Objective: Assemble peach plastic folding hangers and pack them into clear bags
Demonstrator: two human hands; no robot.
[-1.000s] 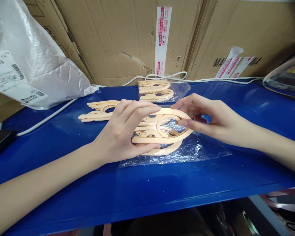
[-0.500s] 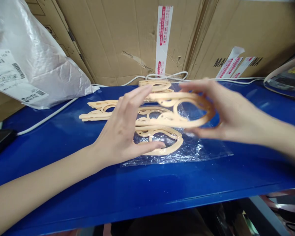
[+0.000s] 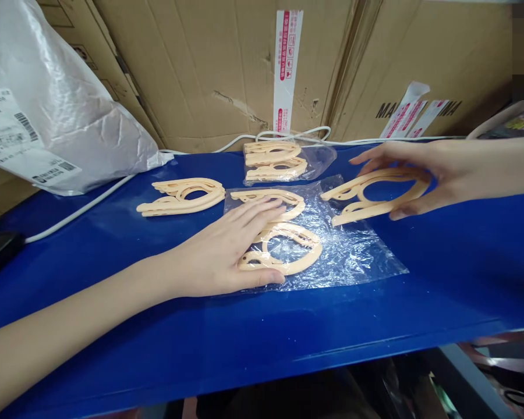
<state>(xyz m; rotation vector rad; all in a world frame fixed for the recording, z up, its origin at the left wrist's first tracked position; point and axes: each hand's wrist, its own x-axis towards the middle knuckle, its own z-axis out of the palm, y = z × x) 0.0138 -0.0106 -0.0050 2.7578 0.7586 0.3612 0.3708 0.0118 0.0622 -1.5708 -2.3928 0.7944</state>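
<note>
My right hand point(image 3: 423, 169) holds a beige plastic folding hanger point(image 3: 386, 206) by its rounded end, thumb on the near side and fingers on the far side. It is over the right part of a clear plastic bag point(image 3: 353, 256). Inside that bag, folded hangers point(image 3: 303, 265) show through the film. My left hand point(image 3: 231, 250) lies across them, fingers stretched out and thumb apart, covering part of them. Left of the bag, more folded hangers point(image 3: 203, 203) lie on the blue table. Behind, a second clear bag point(image 3: 321, 160) contains further folded hangers point(image 3: 275, 154).
A white mailing bag point(image 3: 82, 116) with labels stands at the left. Cardboard boxes point(image 3: 192, 70) line the back, with a white cable point(image 3: 231, 142) along their foot. A dark object point(image 3: 2, 253) is at the left edge. The blue table's front edge point(image 3: 288, 375) runs across the bottom.
My right hand has carried the hanger to the right, away from my left hand. My left hand has lowered onto the bagged hangers.
</note>
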